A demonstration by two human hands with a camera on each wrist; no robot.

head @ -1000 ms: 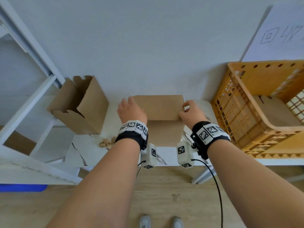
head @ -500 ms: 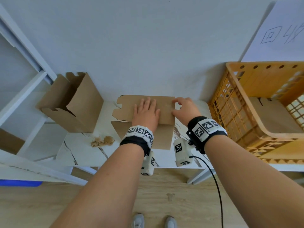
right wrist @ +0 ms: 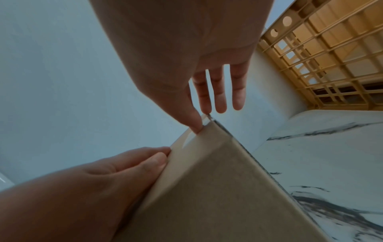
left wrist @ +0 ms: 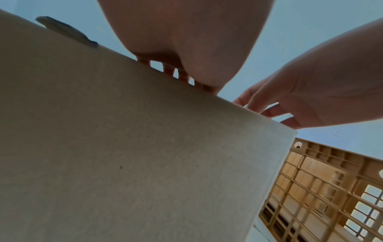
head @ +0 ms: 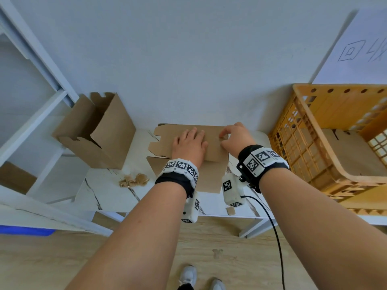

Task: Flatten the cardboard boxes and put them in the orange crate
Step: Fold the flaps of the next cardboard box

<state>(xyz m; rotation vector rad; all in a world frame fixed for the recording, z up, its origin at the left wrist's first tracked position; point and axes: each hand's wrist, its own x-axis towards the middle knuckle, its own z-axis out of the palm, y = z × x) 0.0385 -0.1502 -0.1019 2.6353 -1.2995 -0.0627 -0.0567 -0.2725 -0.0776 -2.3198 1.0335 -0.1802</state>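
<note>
Pressing down with straight, spread fingers, the left hand [head: 189, 146] lies flat on the collapsed cardboard box [head: 213, 149] in the middle of the marble-patterned table [head: 109, 195]. The right hand [head: 235, 138] sits at the box's far right corner, where the right wrist view shows its thumb and forefinger pinching the cardboard edge while the other 3 fingers hang loose. From the left wrist view the panel slopes up toward both hands, so the box looks folded but perhaps not fully creased.

1 second ago this box stood upright between the 2 hands; half a second ago it had already gone over, and now it lies nearly flat with its notched flaps [head: 156, 141] sticking out to the left. That probably means the flattening step for this box is almost done, and carrying it to the orange crate [head: 301, 130], just to the right, comes next. The crate already holds 1 flat piece of cardboard [head: 345, 151].

A second box [head: 98, 130] stands open and unflattened at the table's left, with torn cardboard scraps [head: 134, 181] lying in front of it.
</note>
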